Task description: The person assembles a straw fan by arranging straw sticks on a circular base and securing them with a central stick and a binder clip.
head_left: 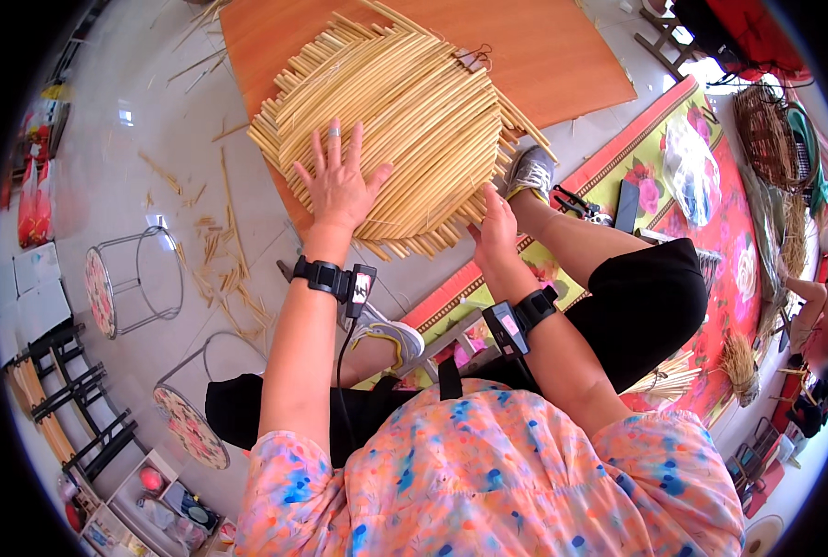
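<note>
A rounded panel of pale straw-coloured stalks (404, 139), laid close side by side, stands before me with ragged stalk ends around its rim. My left hand (339, 181) rests flat on its near left part, fingers spread, with a ring on one finger. At the panel's near right edge, my right hand (495, 227) is turned on its side, palm toward the stalk ends. Its fingers point up and look stretched out, though partly hidden from view. A small twist of dark wire (474, 58) shows at the panel's far right edge.
An orange-brown board (544, 56) lies beyond the panel. Stalk scraps (214, 241) litter the tiled floor at left, near two round stools (101, 292). On the flowered mat (739, 278) at right are a phone (625, 206), a clear plastic bag (691, 172) and stalk bundles (739, 367). Another person sits far right.
</note>
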The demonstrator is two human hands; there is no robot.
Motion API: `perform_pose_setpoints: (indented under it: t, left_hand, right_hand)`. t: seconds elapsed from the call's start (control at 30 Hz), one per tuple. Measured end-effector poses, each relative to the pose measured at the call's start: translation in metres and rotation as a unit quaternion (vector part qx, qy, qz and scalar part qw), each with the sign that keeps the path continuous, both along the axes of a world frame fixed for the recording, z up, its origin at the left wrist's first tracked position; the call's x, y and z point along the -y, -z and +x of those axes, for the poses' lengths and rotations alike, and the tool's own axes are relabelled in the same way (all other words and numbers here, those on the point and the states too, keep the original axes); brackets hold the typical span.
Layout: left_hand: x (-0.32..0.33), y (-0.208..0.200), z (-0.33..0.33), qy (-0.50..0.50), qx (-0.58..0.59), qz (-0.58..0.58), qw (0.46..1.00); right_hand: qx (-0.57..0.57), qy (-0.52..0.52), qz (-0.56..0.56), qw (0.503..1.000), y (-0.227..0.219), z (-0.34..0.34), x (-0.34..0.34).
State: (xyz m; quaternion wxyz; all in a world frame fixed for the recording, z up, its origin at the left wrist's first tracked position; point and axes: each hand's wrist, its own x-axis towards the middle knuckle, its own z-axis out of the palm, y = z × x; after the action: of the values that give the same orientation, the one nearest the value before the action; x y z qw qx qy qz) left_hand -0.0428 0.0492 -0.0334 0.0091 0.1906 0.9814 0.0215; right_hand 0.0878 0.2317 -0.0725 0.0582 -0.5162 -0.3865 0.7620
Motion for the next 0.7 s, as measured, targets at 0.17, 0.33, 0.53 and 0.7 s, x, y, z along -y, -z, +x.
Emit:
perform_pose_setpoints:
  t: [0.17, 0.33, 0.53, 0.7]
  left_hand:
    - [-0.001, 0.007, -0.002, -0.006, 0.018, -0.004, 1.000]
    - [-0.001, 0.000, -0.003, 0.033, 0.036, 0.002, 0.999]
    - [-0.002, -0.014, 0.002, 0.065, 0.034, -0.005, 0.997]
    - [-0.018, 0.009, 0.018, 0.097, -0.001, 0.006, 0.995]
  right_hand:
    - [-0.028, 0.010, -0.050, 0.998, 0.010, -0.003, -0.002]
    - [0.004, 0.064, -0.059, 0.996, 0.002, 0.008, 0.018]
    - [0.104, 0.044, -0.105, 0.988, -0.020, 0.028, 0.047]
    - [0.107, 0.011, -0.135, 0.985, -0.012, 0.032, 0.056]
